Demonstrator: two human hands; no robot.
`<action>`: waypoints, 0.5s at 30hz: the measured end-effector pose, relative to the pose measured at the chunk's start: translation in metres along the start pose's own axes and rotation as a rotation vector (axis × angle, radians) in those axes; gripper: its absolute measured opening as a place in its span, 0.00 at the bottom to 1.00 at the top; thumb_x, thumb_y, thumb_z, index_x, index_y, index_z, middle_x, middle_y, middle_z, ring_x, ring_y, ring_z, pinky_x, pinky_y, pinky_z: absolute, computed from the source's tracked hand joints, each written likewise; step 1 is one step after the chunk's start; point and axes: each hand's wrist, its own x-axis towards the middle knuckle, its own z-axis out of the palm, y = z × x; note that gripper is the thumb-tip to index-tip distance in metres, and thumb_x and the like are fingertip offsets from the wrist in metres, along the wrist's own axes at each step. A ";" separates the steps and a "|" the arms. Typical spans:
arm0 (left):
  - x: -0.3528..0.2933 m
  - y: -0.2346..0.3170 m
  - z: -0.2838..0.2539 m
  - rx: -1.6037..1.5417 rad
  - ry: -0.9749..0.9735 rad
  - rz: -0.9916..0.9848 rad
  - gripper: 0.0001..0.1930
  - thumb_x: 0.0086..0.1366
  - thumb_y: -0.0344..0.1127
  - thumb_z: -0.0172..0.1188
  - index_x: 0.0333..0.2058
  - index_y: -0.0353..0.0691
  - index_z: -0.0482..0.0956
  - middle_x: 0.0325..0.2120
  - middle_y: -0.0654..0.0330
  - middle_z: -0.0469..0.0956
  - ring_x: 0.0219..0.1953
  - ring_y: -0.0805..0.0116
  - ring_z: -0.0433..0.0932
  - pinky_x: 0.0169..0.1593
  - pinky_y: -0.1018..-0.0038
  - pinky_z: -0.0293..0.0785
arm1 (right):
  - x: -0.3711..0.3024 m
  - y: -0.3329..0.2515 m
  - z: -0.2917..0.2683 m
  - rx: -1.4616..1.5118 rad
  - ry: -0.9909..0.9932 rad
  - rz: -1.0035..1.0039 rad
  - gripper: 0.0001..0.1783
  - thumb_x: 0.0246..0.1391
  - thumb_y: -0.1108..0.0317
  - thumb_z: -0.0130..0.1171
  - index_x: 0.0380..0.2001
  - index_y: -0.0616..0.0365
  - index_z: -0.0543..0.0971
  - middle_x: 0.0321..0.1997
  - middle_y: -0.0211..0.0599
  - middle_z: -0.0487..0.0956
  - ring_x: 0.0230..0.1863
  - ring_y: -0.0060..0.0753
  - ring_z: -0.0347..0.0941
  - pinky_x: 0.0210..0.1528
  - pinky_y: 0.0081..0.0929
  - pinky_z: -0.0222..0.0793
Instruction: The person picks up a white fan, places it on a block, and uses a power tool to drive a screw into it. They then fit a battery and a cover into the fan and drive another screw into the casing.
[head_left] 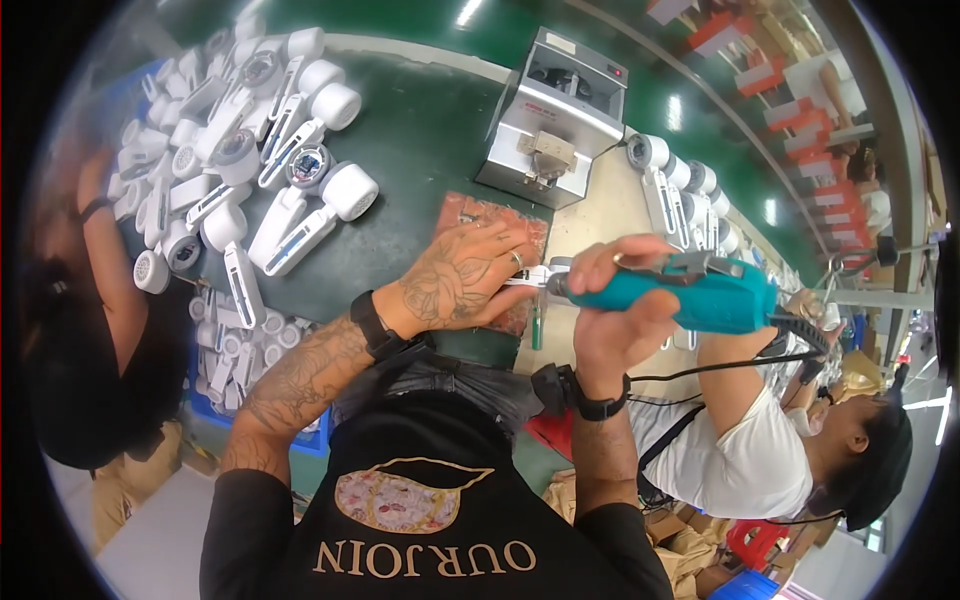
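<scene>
My right hand (pixel 625 310) is wrapped round a teal electric screwdriver (pixel 690 297), which lies nearly level with a black cable trailing from its back end. Its tip meets a small white plastic part (pixel 528 275) at the fingertips of my left hand (pixel 468 272). The left fingers are closed on that part and hide most of it. Beneath this hand lies a worn red mat (pixel 470 212). A small green stick-like tool (pixel 537 328) rests just nearer to me.
White round-headed handles (pixel 240 160) are heaped at the left, more in a blue bin (pixel 315 440) below. A grey screw feeder (pixel 550 120) stands at the back. Further white units (pixel 665 190) line the right. One person (pixel 100 330) is at left, another (pixel 760 450) at right.
</scene>
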 end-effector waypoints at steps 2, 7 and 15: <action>-0.001 -0.001 0.000 0.030 -0.027 -0.031 0.19 0.60 0.44 0.65 0.43 0.38 0.77 0.49 0.53 0.77 0.52 0.54 0.76 0.55 0.61 0.73 | 0.005 0.007 0.006 -0.023 -0.013 0.000 0.39 0.58 0.31 0.54 0.44 0.64 0.71 0.22 0.34 0.69 0.22 0.32 0.69 0.26 0.29 0.66; -0.003 -0.002 0.005 0.018 0.023 -0.045 0.20 0.58 0.45 0.66 0.44 0.38 0.77 0.48 0.53 0.76 0.52 0.54 0.75 0.55 0.62 0.72 | 0.005 0.016 0.008 -0.046 -0.017 0.020 0.40 0.56 0.31 0.57 0.43 0.64 0.71 0.22 0.34 0.70 0.22 0.31 0.69 0.26 0.28 0.66; -0.002 -0.002 0.000 -0.041 0.024 -0.064 0.22 0.58 0.45 0.67 0.44 0.37 0.74 0.48 0.52 0.75 0.53 0.51 0.74 0.56 0.60 0.70 | 0.006 0.018 0.008 -0.072 0.006 0.028 0.41 0.55 0.30 0.58 0.41 0.66 0.70 0.21 0.33 0.69 0.19 0.30 0.68 0.23 0.27 0.64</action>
